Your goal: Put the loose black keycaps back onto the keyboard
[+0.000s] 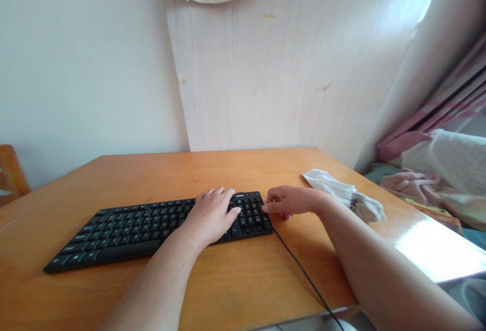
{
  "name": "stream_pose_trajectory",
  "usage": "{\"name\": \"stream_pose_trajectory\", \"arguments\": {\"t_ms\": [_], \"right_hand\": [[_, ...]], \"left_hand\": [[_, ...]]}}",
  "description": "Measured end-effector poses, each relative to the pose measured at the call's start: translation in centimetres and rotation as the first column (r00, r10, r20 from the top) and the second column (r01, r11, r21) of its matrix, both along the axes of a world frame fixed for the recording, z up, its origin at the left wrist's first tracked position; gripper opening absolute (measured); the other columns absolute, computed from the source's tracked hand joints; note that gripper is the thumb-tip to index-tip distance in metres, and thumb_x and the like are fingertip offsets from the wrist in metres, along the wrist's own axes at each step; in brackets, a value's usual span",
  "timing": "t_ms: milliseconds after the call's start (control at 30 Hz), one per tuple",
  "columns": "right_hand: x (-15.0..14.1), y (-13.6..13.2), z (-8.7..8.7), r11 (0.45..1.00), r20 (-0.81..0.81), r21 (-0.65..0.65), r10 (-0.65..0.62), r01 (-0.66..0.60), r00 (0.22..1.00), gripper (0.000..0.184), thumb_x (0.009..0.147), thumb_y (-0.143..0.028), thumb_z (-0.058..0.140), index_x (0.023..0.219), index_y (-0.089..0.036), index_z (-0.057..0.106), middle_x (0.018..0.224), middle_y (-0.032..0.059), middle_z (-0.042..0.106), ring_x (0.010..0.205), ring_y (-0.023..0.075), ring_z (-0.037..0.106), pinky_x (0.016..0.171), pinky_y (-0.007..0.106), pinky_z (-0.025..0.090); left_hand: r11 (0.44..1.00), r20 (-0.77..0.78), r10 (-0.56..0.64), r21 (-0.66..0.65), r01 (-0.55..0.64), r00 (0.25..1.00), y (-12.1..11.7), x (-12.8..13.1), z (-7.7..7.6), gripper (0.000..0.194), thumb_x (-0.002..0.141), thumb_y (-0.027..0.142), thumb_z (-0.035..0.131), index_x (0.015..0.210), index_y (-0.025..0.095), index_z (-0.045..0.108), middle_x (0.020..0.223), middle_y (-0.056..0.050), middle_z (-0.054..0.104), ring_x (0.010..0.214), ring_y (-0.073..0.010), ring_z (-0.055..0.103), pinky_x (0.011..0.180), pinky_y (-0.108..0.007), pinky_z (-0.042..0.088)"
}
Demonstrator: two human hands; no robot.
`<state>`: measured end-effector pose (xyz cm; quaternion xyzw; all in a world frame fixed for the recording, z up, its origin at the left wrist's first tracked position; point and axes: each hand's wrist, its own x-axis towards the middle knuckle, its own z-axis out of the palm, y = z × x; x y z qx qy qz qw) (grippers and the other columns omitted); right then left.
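Observation:
A black keyboard (144, 232) lies at a slant on the wooden table. My left hand (212, 214) rests palm down across its right part, fingers stretched toward the far edge and the thumb over the number keys. At the keyboard's right end is my right hand (290, 202), its fingers bent and the thumb and forefinger tips close to the edge. Whatever it may have between its fingertips is hidden or too small to make out. A black cable (304, 273) runs from near the keyboard's right side over the table's front edge.
Crumpled whitish cloth (337, 189) lies on the table (235, 290) beyond my right forearm. A wall panel (266, 83) rises behind the table. At the right is bedding (413, 187); part of a wooden chair (13, 169) shows at the left.

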<state>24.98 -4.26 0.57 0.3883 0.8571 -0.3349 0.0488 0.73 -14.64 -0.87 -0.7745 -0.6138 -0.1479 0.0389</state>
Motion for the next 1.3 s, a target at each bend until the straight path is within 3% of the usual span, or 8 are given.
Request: {"name": "stream_pose_trajectory", "arguments": {"t_ms": [167, 300, 767, 1100, 1200, 1300], "right_hand": [[-0.7, -0.1, -0.3, 0.997, 0.007, 0.035, -0.071, 0.07, 0.997, 0.048, 0.08, -0.066, 0.055, 0.087, -0.019, 0.056, 0.072, 0.0042, 0.068, 0.06, 0.0158, 0.063, 0.051, 0.024, 0.044], [-1.0, 0.0, -0.4, 0.996, 0.007, 0.036, -0.078, 0.078, 0.997, 0.044, 0.087, -0.061, 0.047, 0.078, -0.019, 0.052, 0.065, 0.0036, 0.065, 0.053, 0.0146, 0.06, 0.049, 0.024, 0.045], [-1.9, 0.0, -0.9, 0.969, 0.001, 0.022, -0.246, 0.246, 0.969, 0.054, 0.09, -0.068, 0.034, 0.07, -0.02, 0.049, 0.055, 0.0048, 0.062, 0.047, 0.0155, 0.058, 0.046, 0.026, 0.044], [-2.1, 0.2, -1.4, 0.967, 0.002, 0.067, -0.247, 0.246, 0.969, 0.056, 0.09, -0.068, 0.031, 0.071, -0.019, 0.051, 0.057, 0.0064, 0.064, 0.049, 0.0165, 0.06, 0.048, 0.026, 0.045], [-2.2, -0.1, -1.2, 0.966, 0.015, 0.142, -0.219, 0.215, 0.976, 0.06, 0.084, -0.075, 0.036, 0.072, -0.019, 0.054, 0.056, 0.0052, 0.064, 0.048, 0.0164, 0.06, 0.048, 0.026, 0.043], [-2.2, -0.3, -1.0, 0.968, 0.031, 0.155, -0.205, 0.198, 0.978, 0.056, 0.085, -0.072, 0.04, 0.072, -0.019, 0.054, 0.056, 0.0049, 0.064, 0.049, 0.0159, 0.06, 0.047, 0.025, 0.042]], "left_hand": [[1.0, 0.006, 0.001, -0.005, -0.001, 1.0, 0.0, 0.0, 0.0, 0.036, 0.092, 0.044, 0.046, 0.12, 0.023, 0.055, 0.115, -0.01, 0.064, 0.111, -0.0269, 0.056, 0.096, -0.04, 0.041], [1.0, 0.01, -0.003, -0.002, 0.003, 1.0, 0.0, 0.0, 0.1, 0.036, 0.092, 0.044, 0.046, 0.119, 0.023, 0.056, 0.113, -0.01, 0.064, 0.111, -0.0273, 0.057, 0.096, -0.041, 0.041], [1.0, 0.013, 0.005, -0.008, -0.004, 1.0, -0.1, 0.1, 0.2, 0.036, 0.092, 0.044, 0.046, 0.119, 0.024, 0.056, 0.113, -0.01, 0.064, 0.109, -0.0272, 0.057, 0.095, -0.04, 0.041], [1.0, 0.003, -0.008, 0.0, 0.008, 1.0, 0.0, 0.1, 0.1, 0.03, 0.094, 0.038, 0.043, 0.117, 0.023, 0.056, 0.111, -0.009, 0.064, 0.107, -0.0263, 0.057, 0.094, -0.04, 0.04], [1.0, 0.004, -0.007, 0.0, 0.007, 1.0, -0.1, 0.1, 0.1, 0.03, 0.094, 0.038, 0.044, 0.117, 0.023, 0.056, 0.111, -0.009, 0.064, 0.108, -0.0265, 0.057, 0.095, -0.04, 0.04], [1.0, -0.007, -0.005, -0.008, 0.005, 1.0, -0.1, 0.2, 0.2, 0.031, 0.093, 0.038, 0.044, 0.117, 0.022, 0.056, 0.112, -0.01, 0.064, 0.108, -0.0269, 0.057, 0.094, -0.041, 0.04]]}}
